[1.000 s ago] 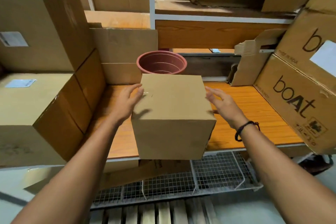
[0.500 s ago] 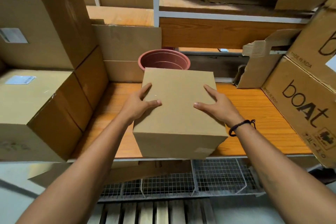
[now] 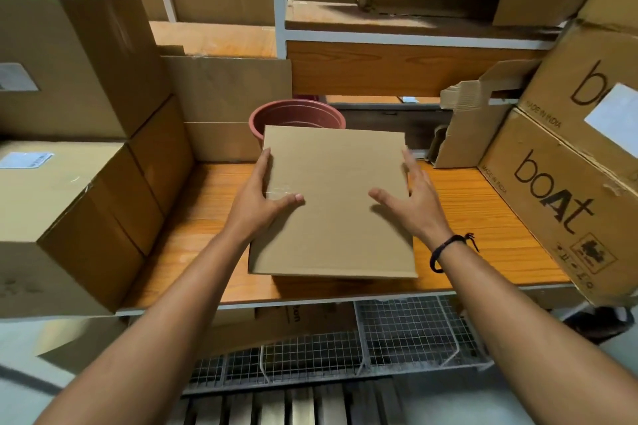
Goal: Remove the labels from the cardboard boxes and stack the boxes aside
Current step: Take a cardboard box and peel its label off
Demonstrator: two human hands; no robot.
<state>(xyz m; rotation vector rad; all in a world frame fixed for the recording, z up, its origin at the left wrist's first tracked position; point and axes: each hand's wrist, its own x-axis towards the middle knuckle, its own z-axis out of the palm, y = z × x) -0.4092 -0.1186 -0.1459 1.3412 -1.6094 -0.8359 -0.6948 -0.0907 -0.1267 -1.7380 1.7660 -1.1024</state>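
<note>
On the orange wooden shelf (image 3: 483, 217), near its front edge, sits a plain cardboard box (image 3: 331, 210) with no label on its visible top. The left hand (image 3: 259, 197) lies against its left edge and the right hand (image 3: 411, 200) against its right, each with straight fingers and a thumb spread over the top; the right one is slightly blurred. A black wristband (image 3: 445, 248) circles the right wrist. Just behind the box stands a reddish plastic pot (image 3: 297, 114). Two stacked boxes (image 3: 76, 114) at left carry white labels (image 3: 26, 160); boAt cartons (image 3: 559, 203) lean at right.
</note>
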